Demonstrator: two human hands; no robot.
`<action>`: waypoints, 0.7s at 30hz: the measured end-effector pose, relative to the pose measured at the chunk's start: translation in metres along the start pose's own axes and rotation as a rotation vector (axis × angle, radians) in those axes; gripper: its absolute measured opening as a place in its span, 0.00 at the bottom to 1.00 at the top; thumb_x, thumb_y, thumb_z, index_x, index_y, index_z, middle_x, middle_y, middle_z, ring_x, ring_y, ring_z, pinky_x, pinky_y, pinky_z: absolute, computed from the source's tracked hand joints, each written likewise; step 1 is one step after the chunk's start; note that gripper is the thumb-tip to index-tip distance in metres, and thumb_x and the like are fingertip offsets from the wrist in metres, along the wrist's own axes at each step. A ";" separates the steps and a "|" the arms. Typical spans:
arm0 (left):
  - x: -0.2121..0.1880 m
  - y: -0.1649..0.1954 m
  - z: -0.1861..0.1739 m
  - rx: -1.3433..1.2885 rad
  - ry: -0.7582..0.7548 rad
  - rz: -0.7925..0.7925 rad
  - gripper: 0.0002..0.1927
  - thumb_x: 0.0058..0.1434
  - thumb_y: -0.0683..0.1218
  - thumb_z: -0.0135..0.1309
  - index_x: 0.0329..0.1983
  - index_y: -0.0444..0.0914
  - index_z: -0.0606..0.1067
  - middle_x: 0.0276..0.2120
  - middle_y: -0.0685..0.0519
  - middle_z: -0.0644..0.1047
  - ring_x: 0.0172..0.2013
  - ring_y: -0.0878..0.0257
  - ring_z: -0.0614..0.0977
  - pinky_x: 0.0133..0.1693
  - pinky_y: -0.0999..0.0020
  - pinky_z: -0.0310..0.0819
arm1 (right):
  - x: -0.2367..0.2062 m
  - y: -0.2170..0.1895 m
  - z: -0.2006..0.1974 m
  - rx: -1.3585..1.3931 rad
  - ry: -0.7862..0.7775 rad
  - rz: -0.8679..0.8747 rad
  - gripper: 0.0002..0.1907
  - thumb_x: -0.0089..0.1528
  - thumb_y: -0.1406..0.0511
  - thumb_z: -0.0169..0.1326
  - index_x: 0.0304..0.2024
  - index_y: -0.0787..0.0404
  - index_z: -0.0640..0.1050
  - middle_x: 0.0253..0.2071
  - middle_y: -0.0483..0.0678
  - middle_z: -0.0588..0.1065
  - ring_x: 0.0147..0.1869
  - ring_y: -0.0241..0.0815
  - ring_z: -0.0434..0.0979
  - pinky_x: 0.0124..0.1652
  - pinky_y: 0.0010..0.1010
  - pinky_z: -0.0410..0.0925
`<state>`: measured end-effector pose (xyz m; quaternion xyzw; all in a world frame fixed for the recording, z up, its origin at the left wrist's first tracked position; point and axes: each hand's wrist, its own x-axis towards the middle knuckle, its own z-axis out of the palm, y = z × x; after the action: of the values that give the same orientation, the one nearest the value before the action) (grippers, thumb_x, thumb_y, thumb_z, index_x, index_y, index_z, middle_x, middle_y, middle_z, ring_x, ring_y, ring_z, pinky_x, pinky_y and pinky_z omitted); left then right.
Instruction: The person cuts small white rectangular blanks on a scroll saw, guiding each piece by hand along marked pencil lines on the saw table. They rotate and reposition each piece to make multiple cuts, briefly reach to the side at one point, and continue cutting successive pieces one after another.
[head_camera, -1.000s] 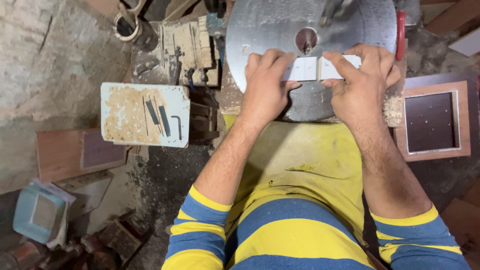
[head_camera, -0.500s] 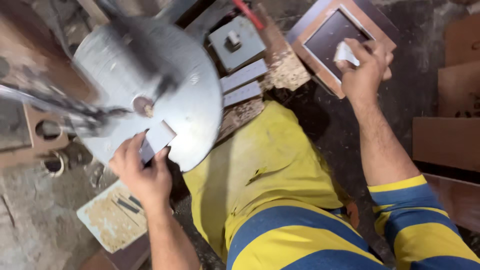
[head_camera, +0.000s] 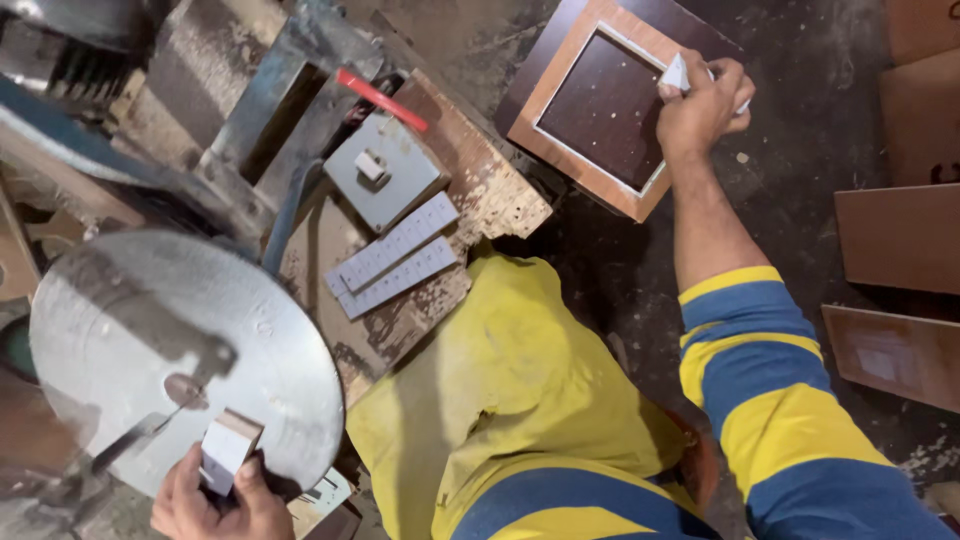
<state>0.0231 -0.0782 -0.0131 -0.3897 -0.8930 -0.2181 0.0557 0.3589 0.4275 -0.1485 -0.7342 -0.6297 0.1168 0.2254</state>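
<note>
A small white-faced block (head_camera: 228, 450) with a tan wooden top edge sits at the lower rim of the round grey metal disc (head_camera: 170, 350), gripped between the fingers of the left hand (head_camera: 215, 500) at the bottom left of the view; the right hand (head_camera: 700, 105) reaches out to the upper right, closed around a small white piece (head_camera: 677, 72) that touches the inner edge of a square wooden frame (head_camera: 570, 75) with a dark brown panel; the frame lies on the dark floor, well apart from the disc; between them, two pale grey strips (head_camera: 395, 262) lie side by side on a worn chipboard block (head_camera: 490, 190), just beside a grey square plate (head_camera: 385, 170); brown boards (head_camera: 900, 235) lie at the right edge.
</note>
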 end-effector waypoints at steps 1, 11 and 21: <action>0.001 -0.006 0.001 0.056 -0.014 0.034 0.22 0.75 0.47 0.60 0.63 0.27 0.71 0.56 0.38 0.68 0.53 0.51 0.72 0.53 0.56 0.70 | 0.005 0.000 0.003 0.008 -0.005 0.011 0.21 0.56 0.65 0.69 0.52 0.40 0.85 0.56 0.43 0.67 0.66 0.51 0.57 0.60 0.62 0.46; 0.021 -0.021 0.012 -0.218 -0.144 -0.226 0.29 0.70 0.55 0.54 0.59 0.24 0.67 0.49 0.40 0.69 0.50 0.54 0.74 0.55 0.56 0.71 | 0.030 0.012 0.030 0.039 0.024 -0.025 0.22 0.57 0.64 0.71 0.53 0.41 0.85 0.54 0.44 0.67 0.65 0.50 0.58 0.60 0.65 0.44; 0.029 -0.008 0.019 -0.219 -0.056 -0.129 0.30 0.72 0.55 0.54 0.60 0.24 0.66 0.49 0.40 0.70 0.50 0.55 0.75 0.56 0.56 0.70 | 0.028 0.021 0.036 0.028 0.060 0.001 0.23 0.56 0.64 0.71 0.53 0.41 0.84 0.57 0.44 0.67 0.67 0.50 0.57 0.60 0.62 0.44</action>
<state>-0.0013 -0.0553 -0.0249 -0.3412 -0.8883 -0.3064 -0.0260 0.3663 0.4597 -0.1869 -0.7344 -0.6208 0.1036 0.2543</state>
